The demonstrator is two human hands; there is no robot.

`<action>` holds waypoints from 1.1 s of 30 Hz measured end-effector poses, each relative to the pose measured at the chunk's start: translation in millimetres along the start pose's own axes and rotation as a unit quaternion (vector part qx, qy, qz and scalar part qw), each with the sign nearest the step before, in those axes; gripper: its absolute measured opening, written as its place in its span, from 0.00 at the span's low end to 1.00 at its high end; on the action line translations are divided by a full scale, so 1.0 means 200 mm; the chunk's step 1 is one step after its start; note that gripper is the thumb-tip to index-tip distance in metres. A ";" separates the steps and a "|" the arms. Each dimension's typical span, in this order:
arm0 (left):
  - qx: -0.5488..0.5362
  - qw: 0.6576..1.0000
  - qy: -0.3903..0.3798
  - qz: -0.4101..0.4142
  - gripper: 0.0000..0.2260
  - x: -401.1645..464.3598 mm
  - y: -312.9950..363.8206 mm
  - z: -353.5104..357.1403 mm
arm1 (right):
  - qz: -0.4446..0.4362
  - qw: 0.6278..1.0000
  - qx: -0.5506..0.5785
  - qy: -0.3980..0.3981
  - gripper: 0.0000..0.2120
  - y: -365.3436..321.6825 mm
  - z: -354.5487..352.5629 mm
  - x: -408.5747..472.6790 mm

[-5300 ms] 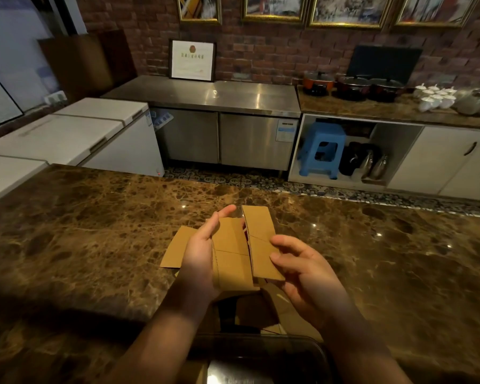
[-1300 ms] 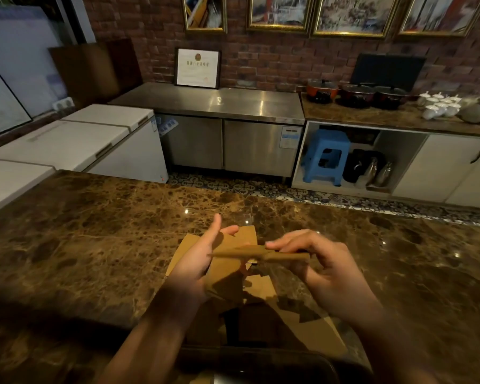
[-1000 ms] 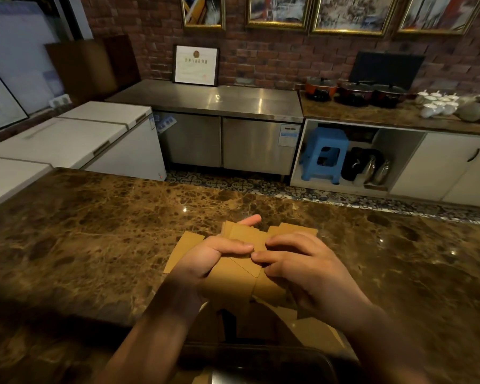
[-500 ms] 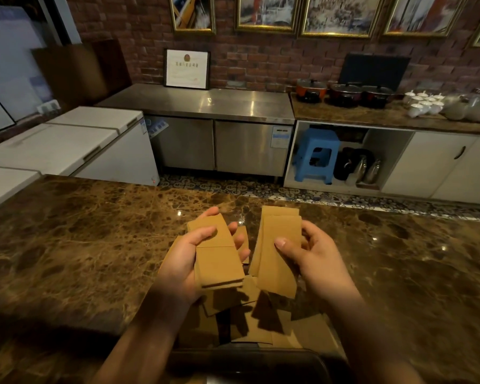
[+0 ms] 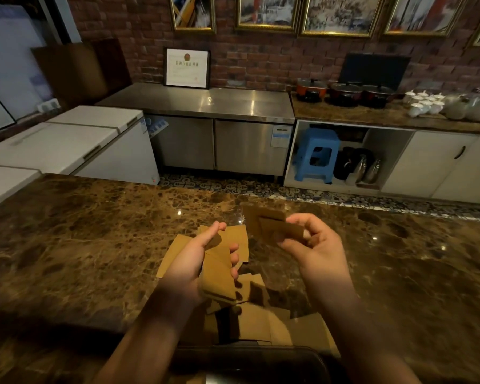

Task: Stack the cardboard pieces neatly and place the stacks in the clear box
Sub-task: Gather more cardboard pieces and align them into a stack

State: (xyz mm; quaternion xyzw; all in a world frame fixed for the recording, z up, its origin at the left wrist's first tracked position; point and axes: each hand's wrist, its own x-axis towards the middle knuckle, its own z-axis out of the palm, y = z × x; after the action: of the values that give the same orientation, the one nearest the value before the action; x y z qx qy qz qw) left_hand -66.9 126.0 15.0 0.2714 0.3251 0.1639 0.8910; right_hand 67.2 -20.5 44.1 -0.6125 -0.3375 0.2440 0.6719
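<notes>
With one small cardboard stack (image 5: pixel 218 275) clamped in my left hand (image 5: pixel 190 263) and a few pieces (image 5: pixel 275 225) pinched in my right hand (image 5: pixel 313 245) above the marble counter (image 5: pixel 94 231), I judge a skewed merge could fan the edges or drop pieces short of the clear box (image 5: pixel 250 361).

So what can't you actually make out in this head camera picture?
- Clear plastic box: cut off by the bottom edge, dark; contents unreadable.
- Brown cardboard pieces in the right hand: motion-blurred, count unclear.
- Stack in the left hand: fingers cover part of it.
- Loose cardboard on the marble counter: partly hidden by both arms.
</notes>
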 end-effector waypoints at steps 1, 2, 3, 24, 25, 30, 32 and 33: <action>0.005 1.000 -0.008 0.002 0.18 0.00 0.00 0.01 | -0.033 0.999 -0.016 -0.012 0.20 0.00 0.01 -0.01; 0.009 1.000 -0.024 0.001 0.19 -0.01 0.00 0.02 | -0.067 0.997 -0.035 -0.022 0.21 0.01 0.01 -0.02; 0.014 0.999 -0.040 0.000 0.20 -0.02 0.00 0.04 | -0.104 0.992 -0.058 -0.030 0.21 0.01 0.02 -0.02; -0.039 0.974 -0.192 0.114 0.17 -0.04 0.00 0.00 | 0.009 0.998 0.027 0.050 0.20 0.06 -0.06 -0.01; -0.036 0.977 -0.181 0.107 0.14 -0.04 0.00 0.02 | 0.042 0.997 0.053 0.040 0.20 0.06 -0.06 0.00; 0.028 0.992 -0.095 0.079 0.07 -0.02 -0.02 0.04 | 0.107 0.982 0.157 0.015 0.18 0.08 -0.01 0.00; 0.063 0.993 -0.056 0.088 0.14 0.00 -0.03 0.03 | 0.054 0.991 0.123 0.024 0.16 0.08 -0.02 0.00; 0.070 0.992 -0.046 0.090 0.17 0.01 -0.03 0.02 | 0.009 0.996 0.091 0.021 0.14 0.06 -0.03 0.00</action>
State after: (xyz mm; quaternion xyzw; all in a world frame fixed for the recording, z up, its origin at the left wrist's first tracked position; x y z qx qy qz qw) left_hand -62.2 119.6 13.2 0.3683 0.2687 0.2080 0.8654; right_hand 71.7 -22.6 31.3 -0.5566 -0.2940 0.2669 0.7297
